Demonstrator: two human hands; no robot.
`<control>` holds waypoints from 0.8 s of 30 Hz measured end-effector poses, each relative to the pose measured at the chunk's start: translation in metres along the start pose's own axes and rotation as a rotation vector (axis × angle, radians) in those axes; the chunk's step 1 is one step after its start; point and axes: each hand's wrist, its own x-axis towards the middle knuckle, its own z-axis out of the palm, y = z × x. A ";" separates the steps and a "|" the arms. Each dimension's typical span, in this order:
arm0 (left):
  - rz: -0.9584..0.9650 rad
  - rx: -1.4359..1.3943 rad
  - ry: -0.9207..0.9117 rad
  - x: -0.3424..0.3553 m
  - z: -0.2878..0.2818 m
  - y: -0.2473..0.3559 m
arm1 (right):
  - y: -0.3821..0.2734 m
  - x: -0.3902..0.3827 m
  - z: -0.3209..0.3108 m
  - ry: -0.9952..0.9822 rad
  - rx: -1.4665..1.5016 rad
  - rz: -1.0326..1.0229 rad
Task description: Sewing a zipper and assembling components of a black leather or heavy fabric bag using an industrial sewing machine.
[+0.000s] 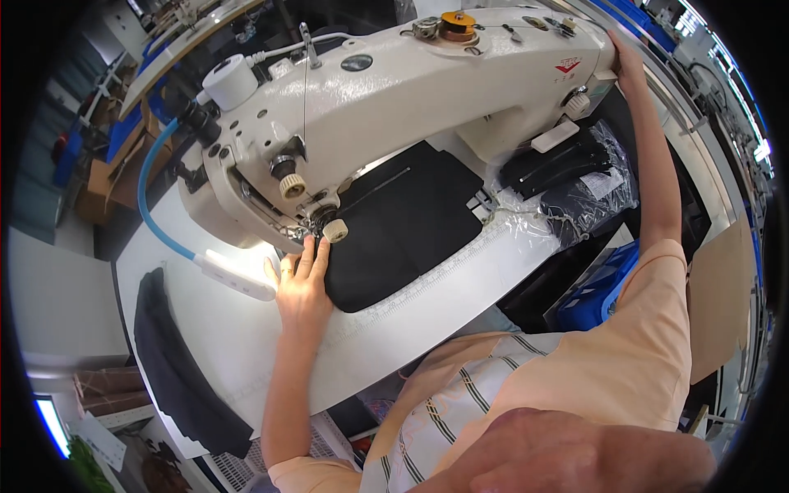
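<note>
A white industrial sewing machine (411, 90) stands over a white table. My left hand (302, 287) lies by its needle area, fingers stretched out, with the fingertips just below the presser foot and beside a cream knob (334, 231). Black fabric (403, 230) lies flat under the machine arm, its left edge touching or close to my fingers. My right arm reaches up to the machine's far right end, where my right hand (629, 66) rests against the end of the housing. Its fingers are mostly hidden behind the machine, so I cannot tell their grip.
A lit lamp (234, 275) on a blue flexible neck (146, 189) shines beside my left hand. Another dark fabric piece (177, 361) hangs over the table's left edge. At right lie clear plastic bags (596, 185) with black items, and a blue bin (596, 292) sits below.
</note>
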 end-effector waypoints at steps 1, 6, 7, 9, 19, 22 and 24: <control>0.002 0.003 0.005 -0.001 -0.001 0.001 | 0.004 -0.003 -0.003 0.014 0.014 -0.011; -0.012 -0.006 -0.002 0.001 0.001 0.001 | 0.067 -0.036 0.009 0.060 0.636 -0.153; -0.018 -0.024 -0.002 0.002 -0.001 0.002 | 0.067 -0.035 0.002 0.063 0.640 -0.156; -0.003 -0.008 0.011 0.000 0.000 -0.001 | 0.069 -0.026 -0.017 0.050 0.322 -0.080; -0.036 -0.102 -0.027 -0.003 -0.002 -0.002 | -0.030 -0.140 0.038 0.086 0.142 -0.770; -0.033 -0.060 0.007 -0.004 0.002 -0.004 | -0.036 -0.239 0.070 -0.567 -0.287 -1.079; -0.027 -0.045 0.013 -0.002 0.005 -0.004 | -0.028 -0.300 0.129 -1.023 -0.488 -1.168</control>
